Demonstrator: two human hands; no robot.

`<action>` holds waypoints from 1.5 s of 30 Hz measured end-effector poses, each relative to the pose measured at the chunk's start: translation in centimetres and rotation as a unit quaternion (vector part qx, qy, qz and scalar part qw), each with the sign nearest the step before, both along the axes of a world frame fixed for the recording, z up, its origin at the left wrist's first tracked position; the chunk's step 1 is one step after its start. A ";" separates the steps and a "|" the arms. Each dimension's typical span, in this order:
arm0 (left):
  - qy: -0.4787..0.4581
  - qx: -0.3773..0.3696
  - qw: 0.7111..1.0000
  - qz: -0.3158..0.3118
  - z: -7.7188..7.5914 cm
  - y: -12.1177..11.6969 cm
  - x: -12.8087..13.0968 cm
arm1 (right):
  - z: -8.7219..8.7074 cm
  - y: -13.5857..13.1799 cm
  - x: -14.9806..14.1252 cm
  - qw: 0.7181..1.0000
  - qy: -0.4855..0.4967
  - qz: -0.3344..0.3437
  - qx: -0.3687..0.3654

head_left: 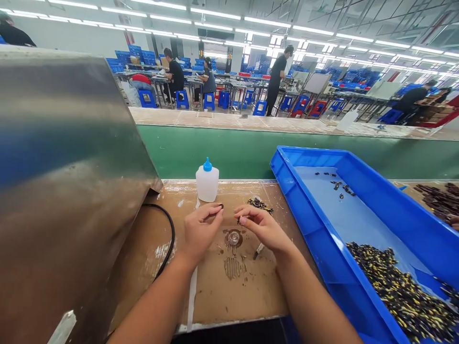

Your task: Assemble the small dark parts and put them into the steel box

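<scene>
Workbench (pixel 258 296): brown and stained, beneath both hands.
Blue plastic tray (pixel 380 196): to the right, a heap of black-and-yellow parts (pixel 398 286) in its near end.
Right hand (pixel 263 227): thumb and fingers pinched on a small black piece (pixel 238 220).
Left hand (pixel 202 227): thumb and forefinger closed on a small dark-brown piece (pixel 221 206), apart from the other.
Squeeze bottle (pixel 207 184): white, blue-capped, upright beyond the left hand.
Loose cluster of parts (pixel 260 204): just beyond the right hand.

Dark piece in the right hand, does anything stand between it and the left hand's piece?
Nothing visible: only a gap separates the dark piece in the right hand from the brown piece in the left hand. The bottle stands beyond the left hand.
</scene>
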State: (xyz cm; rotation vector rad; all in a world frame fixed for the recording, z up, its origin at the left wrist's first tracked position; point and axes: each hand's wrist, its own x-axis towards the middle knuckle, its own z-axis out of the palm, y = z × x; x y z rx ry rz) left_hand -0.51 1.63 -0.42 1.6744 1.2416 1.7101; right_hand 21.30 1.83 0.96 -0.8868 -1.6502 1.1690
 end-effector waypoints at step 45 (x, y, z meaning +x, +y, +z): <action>-0.030 0.021 0.999 -0.004 -0.2 0.7 -0.5 | 0.7 -0.8 1.1 0.950 -0.231 0.055 0.203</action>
